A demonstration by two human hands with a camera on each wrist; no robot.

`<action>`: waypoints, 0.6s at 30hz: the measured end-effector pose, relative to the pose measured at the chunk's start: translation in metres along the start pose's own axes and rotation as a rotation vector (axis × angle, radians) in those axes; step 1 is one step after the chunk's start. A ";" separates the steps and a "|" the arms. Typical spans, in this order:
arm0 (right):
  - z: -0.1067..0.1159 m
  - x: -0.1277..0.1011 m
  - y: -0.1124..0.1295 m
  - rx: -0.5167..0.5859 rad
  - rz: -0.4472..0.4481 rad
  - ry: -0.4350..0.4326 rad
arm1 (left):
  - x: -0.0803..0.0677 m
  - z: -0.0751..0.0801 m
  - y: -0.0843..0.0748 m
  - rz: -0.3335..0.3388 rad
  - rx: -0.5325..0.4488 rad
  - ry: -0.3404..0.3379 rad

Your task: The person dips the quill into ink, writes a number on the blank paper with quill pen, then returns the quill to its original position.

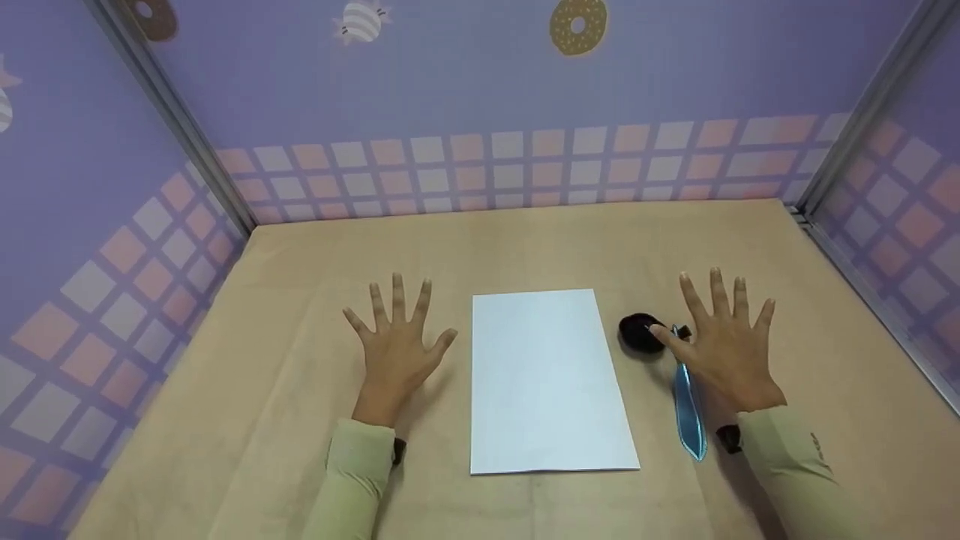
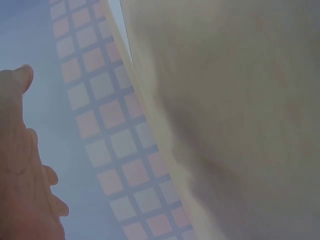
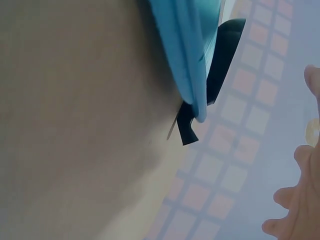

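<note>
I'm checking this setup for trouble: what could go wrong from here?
In the head view, the right hand overlaps the black round piece and blue piece; lowering it might knock or press them. The white sheet lies between the hands with nothing on top, so a brush from the left hand could shift it.

A person's right hand (image 3: 304, 197), cropped at the right edge, shows its fingertips apart before a pale blue wall (image 3: 202, 172) patterned with pink and white squares. A glossy blue object (image 3: 182, 50) extends from the top edge, its narrow tip overlapping black pieces (image 3: 227, 57) behind it; a thin rod (image 3: 173, 127) shows beside them. At left, shadow crosses a tan surface (image 3: 70, 115).
</note>
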State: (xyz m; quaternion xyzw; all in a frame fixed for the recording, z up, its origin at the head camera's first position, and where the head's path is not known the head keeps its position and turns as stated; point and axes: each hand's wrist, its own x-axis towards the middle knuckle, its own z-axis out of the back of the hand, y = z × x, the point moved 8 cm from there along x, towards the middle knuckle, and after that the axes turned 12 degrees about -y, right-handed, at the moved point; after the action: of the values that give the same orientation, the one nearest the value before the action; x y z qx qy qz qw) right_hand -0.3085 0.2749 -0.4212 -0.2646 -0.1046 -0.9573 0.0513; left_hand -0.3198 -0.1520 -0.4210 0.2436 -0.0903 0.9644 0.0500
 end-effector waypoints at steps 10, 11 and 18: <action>0.002 0.000 0.007 -0.008 0.008 -0.007 | -0.002 -0.001 -0.004 -0.030 0.022 0.014; 0.002 -0.001 0.007 -0.004 0.004 -0.005 | -0.002 -0.001 -0.004 -0.033 0.020 0.014; 0.002 -0.001 0.007 0.009 -0.004 0.000 | -0.002 -0.001 -0.005 -0.043 0.016 0.003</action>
State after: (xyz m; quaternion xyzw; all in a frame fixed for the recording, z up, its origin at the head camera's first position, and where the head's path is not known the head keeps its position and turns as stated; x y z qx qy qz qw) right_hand -0.3057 0.2690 -0.4192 -0.2642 -0.1094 -0.9569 0.0505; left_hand -0.3173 -0.1475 -0.4221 0.2445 -0.0771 0.9641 0.0688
